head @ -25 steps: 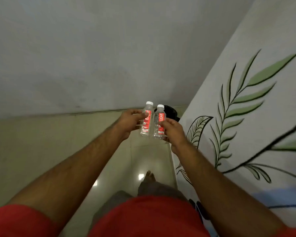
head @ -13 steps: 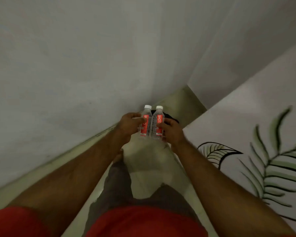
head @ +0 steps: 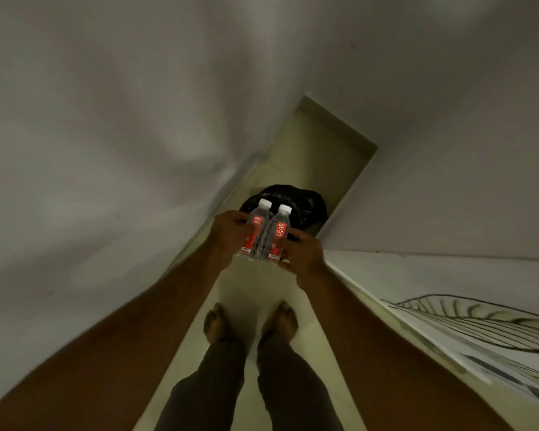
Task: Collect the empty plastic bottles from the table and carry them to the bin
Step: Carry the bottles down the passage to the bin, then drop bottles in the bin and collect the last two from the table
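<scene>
Two bottles, upright and touching: left bottle (head: 255, 232), right bottle (head: 277, 237). Left hand (head: 229, 236) fingers curled round the left one; right hand (head: 302, 253) wrapped round the right. Both held above the floor, just before the black-lined bin (head: 299, 205).

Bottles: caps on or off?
On. Both bottles show white caps, held upright between the left hand and right hand.

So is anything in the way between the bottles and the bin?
Nothing visible. The two bottles, held by the left hand and right hand, sit just before the black-bagged bin; only bare floor below.
</scene>
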Tool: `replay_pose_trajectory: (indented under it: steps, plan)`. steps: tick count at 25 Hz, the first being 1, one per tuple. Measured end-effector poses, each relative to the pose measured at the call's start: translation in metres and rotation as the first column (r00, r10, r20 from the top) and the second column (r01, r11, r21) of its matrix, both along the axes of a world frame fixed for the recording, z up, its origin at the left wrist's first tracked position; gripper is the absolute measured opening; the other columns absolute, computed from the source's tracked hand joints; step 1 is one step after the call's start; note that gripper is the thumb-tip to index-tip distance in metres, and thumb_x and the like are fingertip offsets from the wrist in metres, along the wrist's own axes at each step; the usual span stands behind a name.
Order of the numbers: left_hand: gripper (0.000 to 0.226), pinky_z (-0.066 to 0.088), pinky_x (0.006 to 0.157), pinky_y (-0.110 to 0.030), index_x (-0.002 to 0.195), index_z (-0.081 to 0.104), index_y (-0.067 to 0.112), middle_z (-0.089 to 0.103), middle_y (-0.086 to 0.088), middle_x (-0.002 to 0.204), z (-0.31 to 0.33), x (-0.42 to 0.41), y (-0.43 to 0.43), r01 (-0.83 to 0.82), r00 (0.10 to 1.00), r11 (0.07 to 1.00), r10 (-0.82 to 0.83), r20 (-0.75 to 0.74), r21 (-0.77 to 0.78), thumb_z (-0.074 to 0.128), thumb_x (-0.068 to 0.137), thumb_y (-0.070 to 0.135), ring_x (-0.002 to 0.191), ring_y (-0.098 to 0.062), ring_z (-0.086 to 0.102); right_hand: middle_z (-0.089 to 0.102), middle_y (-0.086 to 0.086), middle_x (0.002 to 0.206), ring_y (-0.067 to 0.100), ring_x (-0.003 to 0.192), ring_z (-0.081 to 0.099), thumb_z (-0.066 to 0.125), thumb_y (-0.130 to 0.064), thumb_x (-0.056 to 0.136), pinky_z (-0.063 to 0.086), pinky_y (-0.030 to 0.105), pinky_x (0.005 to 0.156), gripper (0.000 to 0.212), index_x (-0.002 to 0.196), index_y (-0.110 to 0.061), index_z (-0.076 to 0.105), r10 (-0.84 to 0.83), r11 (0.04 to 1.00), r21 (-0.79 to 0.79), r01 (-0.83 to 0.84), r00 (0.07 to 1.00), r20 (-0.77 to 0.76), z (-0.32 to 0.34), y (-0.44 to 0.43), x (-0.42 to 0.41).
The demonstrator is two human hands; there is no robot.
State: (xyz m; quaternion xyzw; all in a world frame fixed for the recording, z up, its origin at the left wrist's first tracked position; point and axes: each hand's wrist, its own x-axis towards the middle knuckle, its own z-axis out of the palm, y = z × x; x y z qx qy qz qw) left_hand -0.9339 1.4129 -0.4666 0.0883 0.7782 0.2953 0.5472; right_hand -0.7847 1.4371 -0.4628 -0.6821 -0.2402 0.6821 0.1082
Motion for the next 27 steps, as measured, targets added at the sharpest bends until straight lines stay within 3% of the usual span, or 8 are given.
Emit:
replay_pose_trajectory:
  steps: [3,7,9,11,15,19,23,27]
  plan:
    - [0.012,0.05,0.043,-0.019,0.103,0.063,-0.004,0.064,-0.011,0.091,-0.052,-0.001,0.02,0.041,0.999,0.999,-0.041,0.027,-0.012,0.058,0.093,-0.002,0.063,-0.014,0.063,0.065,0.024,0.128,0.043,0.108,0.067,0.068,-0.003,0.09,0.058,0.052,0.085,0.038,0.128,-0.003,0.062,-0.059,0.998,-0.028,0.059,0.998,-0.005,-0.065,0.014,-0.004]
    - [0.034,0.057,0.086,-0.047,0.101,0.068,-0.005,0.068,-0.026,0.114,-0.14,0.008,0.044,0.189,0.982,0.98,-0.189,0.019,-0.064,0.069,0.088,0.026,0.101,-0.041,0.067,0.06,0.018,0.136,0.042,0.119,0.061,0.066,-0.012,0.094,0.052,0.046,0.09,0.049,0.14,-0.008,0.051,-0.073,0.996,-0.039,0.076,0.995,0.073,-0.156,0.028,-0.007]
    - [0.055,0.05,0.099,-0.048,0.117,0.065,-0.001,0.064,-0.023,0.126,-0.162,0.015,0.041,0.275,0.956,0.951,-0.285,-0.062,-0.139,0.069,0.083,0.042,0.113,-0.04,0.062,0.057,0.018,0.14,0.039,0.122,0.058,0.066,-0.019,0.094,0.051,0.049,0.099,0.055,0.145,-0.011,0.047,-0.077,0.996,-0.042,0.083,0.988,0.133,-0.176,0.028,-0.005]
    - [0.045,0.046,0.102,-0.045,0.127,0.059,-0.001,0.059,-0.022,0.132,-0.151,0.022,0.037,0.291,0.943,0.945,-0.31,-0.121,-0.149,0.059,0.093,0.028,0.119,-0.04,0.056,0.056,0.021,0.139,0.04,0.123,0.057,0.06,-0.014,0.095,0.049,0.053,0.102,0.051,0.144,-0.008,0.048,-0.107,0.992,-0.054,0.115,0.987,0.122,-0.168,0.025,-0.006]
    - [0.034,0.05,0.088,-0.034,0.128,0.059,-0.002,0.061,-0.018,0.125,-0.092,0.027,0.024,0.12,0.993,0.992,-0.119,0.009,-0.036,0.046,0.098,0.006,0.12,-0.036,0.057,0.053,0.018,0.142,0.039,0.125,0.053,0.045,-0.012,0.103,0.045,0.048,0.102,0.041,0.143,-0.004,0.048,-0.255,0.963,-0.086,0.256,0.967,0.029,-0.104,0.012,-0.005]
    - [0.021,0.05,0.096,-0.033,0.087,0.065,0.02,0.06,-0.002,0.097,0.005,0.032,0.01,0.175,0.984,0.982,-0.177,0.02,0.076,0.05,0.092,0.005,0.098,-0.02,0.058,0.062,0.01,0.094,0.019,0.072,0.057,0.05,-0.01,0.099,0.048,0.033,0.068,0.016,0.096,-0.011,0.065,-0.331,0.942,-0.049,0.332,0.943,0.036,0.006,-0.006,0.0]
    - [0.032,0.05,0.098,-0.037,0.119,0.063,0.013,0.064,-0.005,0.119,0.095,0.045,-0.011,0.411,0.912,0.898,-0.402,-0.083,0.159,0.051,0.089,0.01,0.11,-0.022,0.061,0.066,0.006,0.094,0.021,0.087,0.061,0.053,-0.015,0.098,0.054,0.041,0.086,0.014,0.091,-0.018,0.065,-0.418,0.908,0.043,0.417,0.908,0.016,0.115,-0.044,0.012]
    - [0.03,0.05,0.092,-0.03,0.123,0.063,0.018,0.064,0.001,0.115,0.196,0.074,-0.044,0.635,0.773,0.745,-0.608,-0.181,0.206,0.056,0.094,0.016,0.107,-0.018,0.059,0.068,0.006,0.096,0.021,0.087,0.065,0.055,-0.013,0.097,0.056,0.034,0.079,0.01,0.098,-0.016,0.065,-0.593,0.784,0.2,0.588,0.804,-0.04,0.216,-0.1,0.041]
